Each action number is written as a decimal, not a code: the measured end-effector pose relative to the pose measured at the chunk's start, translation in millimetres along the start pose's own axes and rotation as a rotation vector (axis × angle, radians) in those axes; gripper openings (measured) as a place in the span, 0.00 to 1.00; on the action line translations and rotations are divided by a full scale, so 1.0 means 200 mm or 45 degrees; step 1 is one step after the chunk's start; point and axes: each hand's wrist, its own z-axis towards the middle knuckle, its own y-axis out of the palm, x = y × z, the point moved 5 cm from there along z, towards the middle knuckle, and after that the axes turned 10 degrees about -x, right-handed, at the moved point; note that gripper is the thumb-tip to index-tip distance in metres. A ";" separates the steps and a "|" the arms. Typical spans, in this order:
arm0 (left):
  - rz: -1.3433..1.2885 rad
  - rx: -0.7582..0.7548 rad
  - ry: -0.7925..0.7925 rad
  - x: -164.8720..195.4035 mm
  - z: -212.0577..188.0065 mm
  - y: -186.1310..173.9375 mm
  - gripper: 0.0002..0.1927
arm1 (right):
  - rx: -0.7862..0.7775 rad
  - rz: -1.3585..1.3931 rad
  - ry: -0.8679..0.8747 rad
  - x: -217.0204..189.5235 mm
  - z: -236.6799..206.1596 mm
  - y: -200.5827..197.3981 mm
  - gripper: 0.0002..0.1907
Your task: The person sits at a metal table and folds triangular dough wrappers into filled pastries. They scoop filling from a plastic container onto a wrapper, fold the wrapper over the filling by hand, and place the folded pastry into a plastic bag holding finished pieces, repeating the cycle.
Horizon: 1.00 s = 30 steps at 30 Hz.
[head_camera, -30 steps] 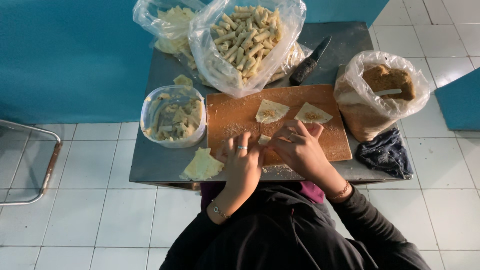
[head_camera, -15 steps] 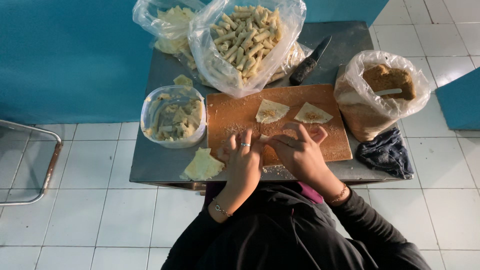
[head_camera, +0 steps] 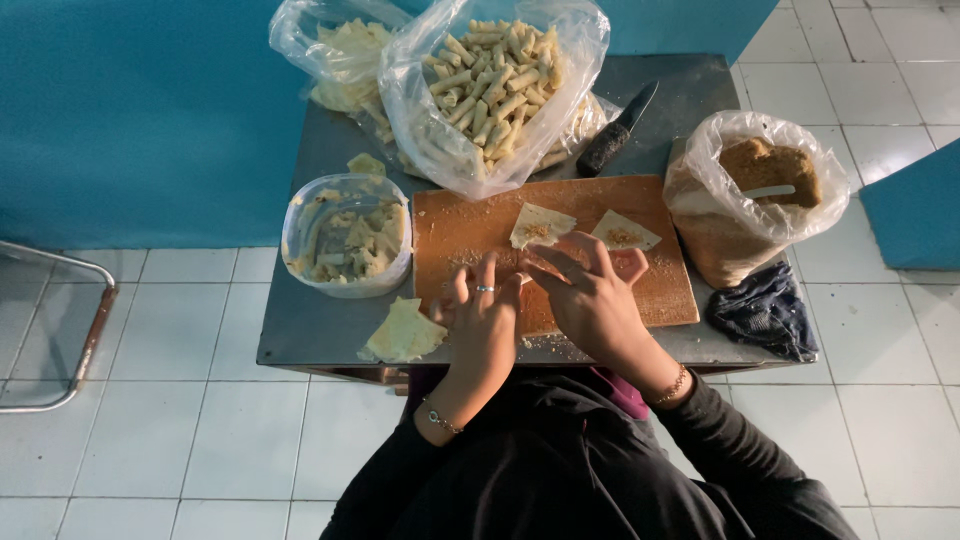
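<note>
Wooden board (head_camera: 640, 290) lies under both my hands, its surface dusted with crumbs. From the head camera, my left hand (head_camera: 483, 313) rests flat on the near edge of the board, fingers spread loosely and pointing away from me, a ring on one of them; it grips nothing that I can see. My right hand (head_camera: 590, 290) sits just beside it, fingers curled and bent toward the left fingertips, working at something small between them, but what it pinches is hidden, so I cannot tell whether it holds anything. Just beyond my fingers lie two pale triangular wrappers (head_camera: 541, 224), each with a little filling on top. Left of the board stands a clear tub (head_camera: 347, 235) of pale pieces, and a stack of wrapper sheets (head_camera: 403, 332) lies near the table's front edge. At the back a plastic bag of rolled sticks (head_camera: 495, 85) sags open, with a black-handled knife (head_camera: 618, 132) beside it. On the right stands a bag of brown filling (head_camera: 750, 190) and a dark cloth (head_camera: 763, 310). All of it sits on a grey metal table (head_camera: 310, 330), on white floor tiles against a blue wall.
</note>
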 end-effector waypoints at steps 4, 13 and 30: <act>0.064 -0.082 -0.058 0.00 0.01 0.01 0.23 | 0.015 -0.085 0.010 -0.01 -0.01 0.02 0.16; -0.019 -0.055 -0.029 -0.03 -0.01 0.03 0.25 | -0.090 -0.146 0.019 0.00 0.04 0.05 0.20; -0.191 0.515 -0.004 0.00 -0.06 -0.24 0.12 | 0.260 -0.003 -0.164 -0.01 0.14 -0.19 0.10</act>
